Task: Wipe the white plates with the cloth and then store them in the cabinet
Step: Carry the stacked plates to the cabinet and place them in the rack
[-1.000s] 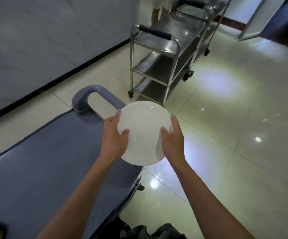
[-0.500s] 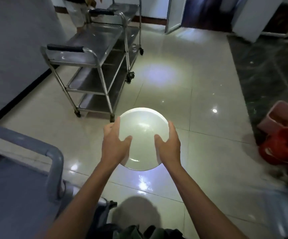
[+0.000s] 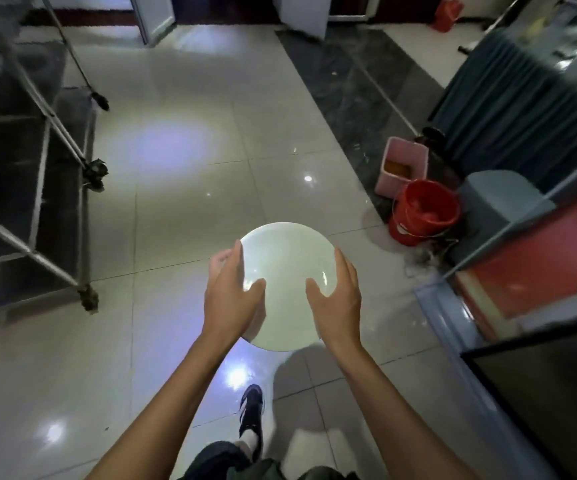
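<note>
A round white ceramic plate (image 3: 287, 285) sits at frame centre above the glossy tiled floor (image 3: 183, 188), gripped at nine o'clock by the left hand (image 3: 230, 294) and at three o'clock by the right hand (image 3: 337, 299), thumbs on top. A red plastic bucket (image 3: 424, 213) stands at two o'clock.

We are extending both bare forearms forward from the 6 o'clock edge of the view, converging toward the centre. We are positioning the left hand (image 3: 231, 292) at 9 o'clock of the plate (image 3: 285, 268), with the thumb lying across the upper face toward 3 o'clock and the fingers wrapping behind the rim. We are positioning the right hand (image 3: 337, 296) at 3 o'clock, mirrored: the thumb is pointing toward 9 o'clock over the face, and the fingers are running along the rim toward 12 o'clock. Both wrists are staying roughly in line with their forearms. One foot in a dark shoe (image 3: 251, 415) is showing between the forearms, near 6 o'clock.
</note>
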The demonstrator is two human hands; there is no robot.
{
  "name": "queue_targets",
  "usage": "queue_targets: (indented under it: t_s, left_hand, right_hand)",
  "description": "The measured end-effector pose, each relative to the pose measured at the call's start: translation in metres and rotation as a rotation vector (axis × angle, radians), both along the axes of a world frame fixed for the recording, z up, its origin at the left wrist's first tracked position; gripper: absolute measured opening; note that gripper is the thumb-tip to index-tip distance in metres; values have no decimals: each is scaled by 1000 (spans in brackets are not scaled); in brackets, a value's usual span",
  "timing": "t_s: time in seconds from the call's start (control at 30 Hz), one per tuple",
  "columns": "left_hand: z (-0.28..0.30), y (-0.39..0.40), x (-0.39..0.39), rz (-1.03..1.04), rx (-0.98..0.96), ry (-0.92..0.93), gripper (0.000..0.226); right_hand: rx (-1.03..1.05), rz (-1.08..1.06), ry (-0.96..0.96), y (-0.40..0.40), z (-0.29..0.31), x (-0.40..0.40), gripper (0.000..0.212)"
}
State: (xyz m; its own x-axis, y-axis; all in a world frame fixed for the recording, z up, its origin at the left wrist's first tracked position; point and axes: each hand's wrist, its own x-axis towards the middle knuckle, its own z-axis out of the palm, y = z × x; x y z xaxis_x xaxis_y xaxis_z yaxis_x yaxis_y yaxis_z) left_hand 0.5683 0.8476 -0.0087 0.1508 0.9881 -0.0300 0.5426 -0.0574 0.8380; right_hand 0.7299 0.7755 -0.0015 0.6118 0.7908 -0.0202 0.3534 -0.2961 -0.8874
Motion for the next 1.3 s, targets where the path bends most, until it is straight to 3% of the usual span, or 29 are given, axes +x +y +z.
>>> queue_targets:
  t_s: [0.2,0.53,0.8,1.07,1.3]
  left_hand:
    - [-10,55,86,-250,5,18,64]
    - [-4,60,270,-594,35,71,76]
    - [15,0,430,-736,39,154,69]
    - [13,-74,555,-1026,94,47,73]
    - [-3,-141,661,-1284,49,55,75]
  right_hand:
    - [-28,-228,33,15,-4,65,72]
    - [56,-616,142,-29,-8,199,66]
    - [108,-759,125,-99,3,318,63]
    - [222,-1012,122,-187,10,404,69]
    - [125,-1286,114,-254,0,468,73]
